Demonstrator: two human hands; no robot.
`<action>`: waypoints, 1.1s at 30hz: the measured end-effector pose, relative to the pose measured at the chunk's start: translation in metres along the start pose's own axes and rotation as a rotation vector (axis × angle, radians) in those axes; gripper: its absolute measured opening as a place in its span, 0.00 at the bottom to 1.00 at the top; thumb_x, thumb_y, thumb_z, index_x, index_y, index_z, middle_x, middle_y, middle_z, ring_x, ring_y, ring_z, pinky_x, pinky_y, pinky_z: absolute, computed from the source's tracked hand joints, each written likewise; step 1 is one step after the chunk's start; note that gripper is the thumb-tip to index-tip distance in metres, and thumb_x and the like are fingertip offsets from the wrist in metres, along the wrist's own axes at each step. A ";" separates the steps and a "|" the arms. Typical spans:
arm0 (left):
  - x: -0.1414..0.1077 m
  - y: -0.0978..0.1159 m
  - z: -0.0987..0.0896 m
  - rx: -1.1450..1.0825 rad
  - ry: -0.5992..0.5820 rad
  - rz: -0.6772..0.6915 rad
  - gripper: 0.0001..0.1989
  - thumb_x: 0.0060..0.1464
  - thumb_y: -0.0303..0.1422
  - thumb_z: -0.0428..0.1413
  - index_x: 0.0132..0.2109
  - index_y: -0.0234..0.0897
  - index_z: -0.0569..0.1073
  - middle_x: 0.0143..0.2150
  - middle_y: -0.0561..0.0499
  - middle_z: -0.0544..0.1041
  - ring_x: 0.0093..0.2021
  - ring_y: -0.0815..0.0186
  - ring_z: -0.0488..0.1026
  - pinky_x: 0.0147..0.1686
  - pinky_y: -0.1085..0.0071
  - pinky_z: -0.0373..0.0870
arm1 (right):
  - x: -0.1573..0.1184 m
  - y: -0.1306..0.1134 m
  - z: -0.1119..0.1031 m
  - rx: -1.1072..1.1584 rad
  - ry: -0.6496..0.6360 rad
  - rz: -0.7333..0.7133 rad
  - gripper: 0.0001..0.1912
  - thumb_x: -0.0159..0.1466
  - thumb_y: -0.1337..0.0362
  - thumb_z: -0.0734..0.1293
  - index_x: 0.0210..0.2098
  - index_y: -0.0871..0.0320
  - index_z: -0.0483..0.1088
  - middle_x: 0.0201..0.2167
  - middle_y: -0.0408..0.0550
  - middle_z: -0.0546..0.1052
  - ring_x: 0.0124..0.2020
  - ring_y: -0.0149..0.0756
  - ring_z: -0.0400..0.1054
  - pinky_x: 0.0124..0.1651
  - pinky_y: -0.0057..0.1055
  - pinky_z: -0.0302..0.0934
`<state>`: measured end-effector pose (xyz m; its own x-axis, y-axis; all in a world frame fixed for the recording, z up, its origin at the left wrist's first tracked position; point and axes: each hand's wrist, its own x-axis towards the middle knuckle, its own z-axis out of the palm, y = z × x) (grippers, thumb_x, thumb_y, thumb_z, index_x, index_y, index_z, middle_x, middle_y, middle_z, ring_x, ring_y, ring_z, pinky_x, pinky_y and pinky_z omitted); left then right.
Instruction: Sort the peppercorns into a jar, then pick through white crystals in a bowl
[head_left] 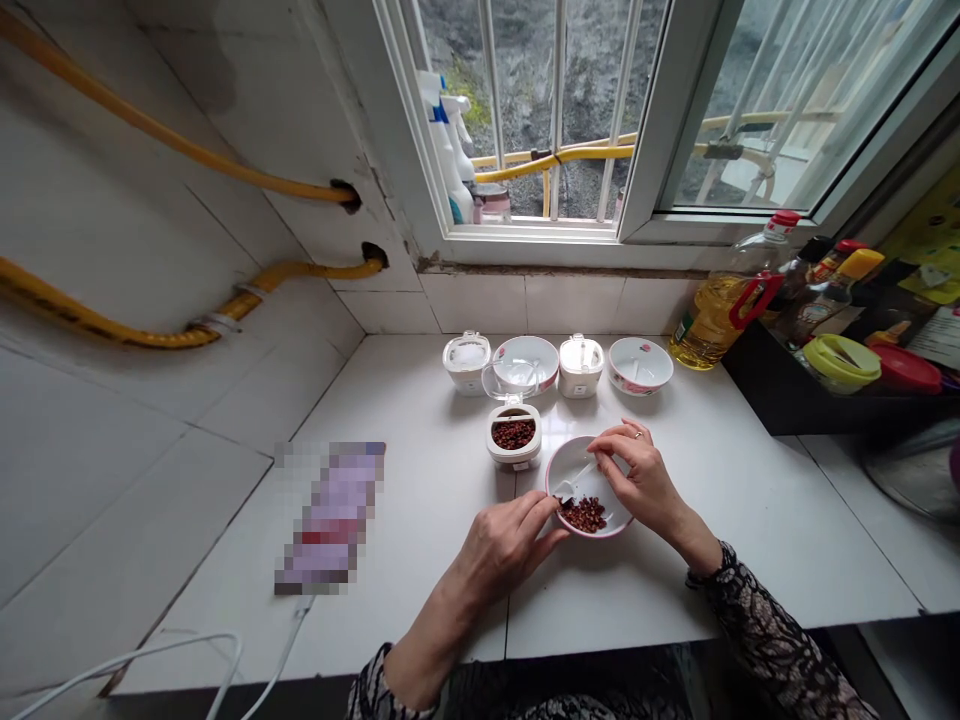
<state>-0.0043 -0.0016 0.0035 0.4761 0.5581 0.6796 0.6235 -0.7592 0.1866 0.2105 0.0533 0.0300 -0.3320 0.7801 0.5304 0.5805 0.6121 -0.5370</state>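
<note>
My left hand (510, 535) grips the left rim of a white bowl (564, 462) with a pink edge, thumb low on the outside and fingers at the rim. Inside the bowl lies a small heap of reddish-brown dried peppercorns (586, 515). Above the bowl's right side, my right hand (636, 475) pinches the handle of a small pale spoon (576, 482). The spoon's head dips toward the peppercorns near my left fingertips. Just behind and left of the bowl stands a white seasoning jar (514, 460), its clear lid (510, 380) raised, with more peppercorns (514, 434) inside.
Along the back wall are two closed seasoning jars (466, 372) (580, 375) and two flowered bowls (541, 352) (640, 378). An oil bottle (709, 315) and a black rack (780, 395) of condiments stand right. A blurred-out purple object (334, 520) with a white cable (289, 645) lies left.
</note>
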 end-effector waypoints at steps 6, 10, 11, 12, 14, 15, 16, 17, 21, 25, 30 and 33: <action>0.000 0.000 0.000 0.009 0.002 0.006 0.10 0.69 0.36 0.46 0.48 0.33 0.67 0.37 0.45 0.79 0.32 0.66 0.78 0.28 0.74 0.73 | -0.002 0.000 0.000 0.070 -0.034 0.062 0.08 0.63 0.70 0.63 0.35 0.54 0.73 0.31 0.45 0.79 0.37 0.40 0.74 0.61 0.54 0.55; 0.000 0.000 0.000 -0.004 -0.002 -0.003 0.11 0.69 0.36 0.46 0.48 0.33 0.67 0.37 0.45 0.79 0.32 0.66 0.78 0.29 0.74 0.74 | 0.000 0.001 -0.004 0.090 -0.003 0.112 0.07 0.64 0.69 0.64 0.35 0.54 0.73 0.26 0.43 0.78 0.35 0.40 0.74 0.60 0.54 0.56; 0.000 0.000 0.000 -0.006 -0.002 -0.002 0.11 0.69 0.36 0.46 0.48 0.33 0.67 0.38 0.45 0.79 0.32 0.66 0.78 0.28 0.73 0.74 | 0.001 0.001 -0.005 0.085 0.015 0.121 0.07 0.64 0.68 0.64 0.34 0.53 0.73 0.26 0.43 0.78 0.35 0.40 0.74 0.60 0.54 0.56; 0.000 0.000 0.000 -0.007 -0.002 -0.001 0.11 0.69 0.36 0.46 0.48 0.33 0.67 0.38 0.45 0.79 0.32 0.66 0.78 0.28 0.73 0.74 | 0.001 0.002 -0.006 0.079 0.030 0.127 0.06 0.64 0.68 0.64 0.34 0.53 0.74 0.26 0.43 0.78 0.35 0.40 0.74 0.60 0.54 0.56; 0.000 0.000 0.000 -0.006 -0.003 0.001 0.10 0.69 0.36 0.47 0.48 0.33 0.67 0.38 0.45 0.79 0.33 0.66 0.79 0.28 0.73 0.74 | 0.002 0.003 -0.008 0.071 0.049 0.140 0.06 0.64 0.67 0.64 0.34 0.53 0.74 0.25 0.43 0.78 0.34 0.40 0.75 0.61 0.54 0.56; -0.001 0.000 0.000 -0.007 -0.003 0.002 0.10 0.68 0.35 0.47 0.48 0.33 0.67 0.38 0.45 0.79 0.33 0.66 0.79 0.29 0.73 0.74 | 0.002 0.003 -0.008 0.071 0.055 0.149 0.06 0.64 0.67 0.64 0.34 0.53 0.74 0.25 0.42 0.78 0.33 0.40 0.75 0.61 0.54 0.56; -0.001 0.000 0.000 -0.008 -0.005 0.002 0.10 0.68 0.35 0.48 0.48 0.33 0.67 0.38 0.45 0.79 0.33 0.66 0.79 0.29 0.73 0.75 | 0.002 0.004 -0.009 0.074 0.064 0.160 0.06 0.64 0.67 0.64 0.34 0.53 0.74 0.24 0.42 0.78 0.33 0.40 0.74 0.61 0.54 0.56; -0.001 -0.001 0.001 -0.009 -0.005 0.002 0.10 0.68 0.35 0.48 0.49 0.33 0.67 0.38 0.45 0.79 0.33 0.66 0.79 0.29 0.73 0.75 | 0.002 0.004 -0.009 0.078 0.074 0.173 0.06 0.64 0.66 0.64 0.34 0.53 0.74 0.23 0.41 0.78 0.32 0.40 0.74 0.61 0.54 0.56; -0.003 -0.001 0.002 -0.006 0.001 0.002 0.10 0.68 0.35 0.48 0.48 0.33 0.67 0.38 0.45 0.78 0.33 0.66 0.78 0.28 0.73 0.75 | 0.004 0.002 -0.011 0.130 0.088 0.256 0.06 0.63 0.64 0.65 0.33 0.53 0.75 0.21 0.41 0.78 0.30 0.40 0.74 0.59 0.51 0.59; -0.003 0.000 0.002 -0.001 0.009 0.004 0.10 0.69 0.35 0.47 0.48 0.33 0.67 0.38 0.45 0.78 0.31 0.66 0.78 0.27 0.73 0.74 | 0.017 -0.005 -0.015 0.205 0.104 0.340 0.08 0.63 0.62 0.64 0.34 0.55 0.75 0.26 0.45 0.79 0.30 0.39 0.74 0.46 0.41 0.67; -0.002 0.000 0.000 -0.006 -0.005 -0.004 0.10 0.69 0.35 0.47 0.48 0.34 0.67 0.38 0.46 0.78 0.31 0.66 0.78 0.28 0.74 0.73 | 0.049 -0.024 -0.013 0.119 0.234 0.148 0.07 0.65 0.65 0.64 0.36 0.53 0.75 0.28 0.45 0.80 0.37 0.42 0.74 0.53 0.47 0.63; -0.001 0.000 0.000 -0.002 -0.017 -0.012 0.10 0.69 0.36 0.46 0.48 0.35 0.67 0.37 0.46 0.78 0.30 0.67 0.78 0.28 0.75 0.73 | 0.062 -0.038 -0.005 -0.004 0.297 -0.078 0.08 0.66 0.68 0.63 0.37 0.53 0.74 0.31 0.45 0.81 0.38 0.40 0.74 0.61 0.51 0.56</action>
<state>-0.0047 -0.0026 0.0026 0.4790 0.5728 0.6652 0.6282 -0.7529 0.1960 0.1719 0.0783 0.0868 -0.1445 0.6583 0.7387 0.5649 0.6678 -0.4847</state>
